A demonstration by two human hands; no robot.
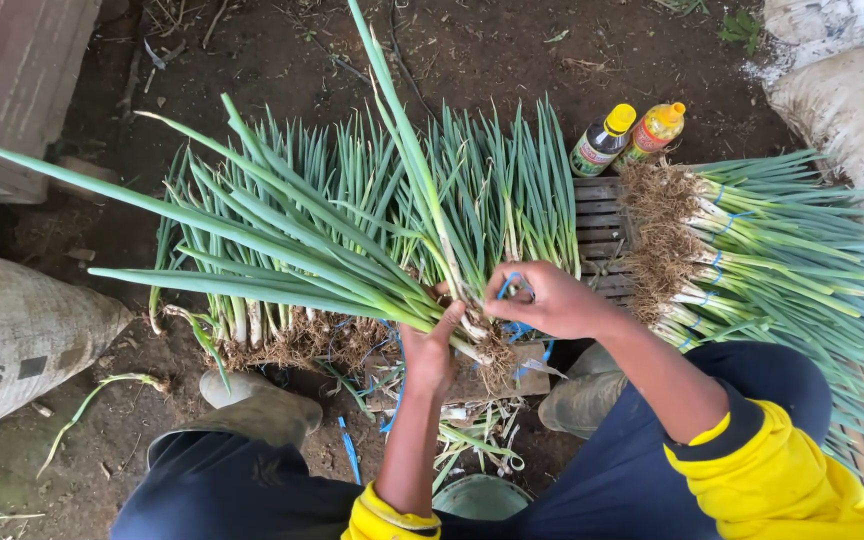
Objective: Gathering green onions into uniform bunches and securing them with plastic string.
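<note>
Your left hand (pixel 430 345) is clamped around a bunch of green onions (pixel 352 250) just above the roots, leaves fanning up and left. Your right hand (pixel 542 298) is curled shut, pinching a blue band (pixel 508 285) at the same neck of the bunch. The hands sit close together, just above the dirt floor (pixel 282 60) between your boots (pixel 262 405).

Risks, as I judge them: band slips off your fingers if the left grip loosens; stalks could slide out and scatter over the loose onion pile (pixel 492 190) behind; pulling the band too tight may crush the stalks. Tied bundles (pixel 752 250) lie right on a wooden crate (pixel 600 225), two bottles (pixel 627 135) beyond.
</note>
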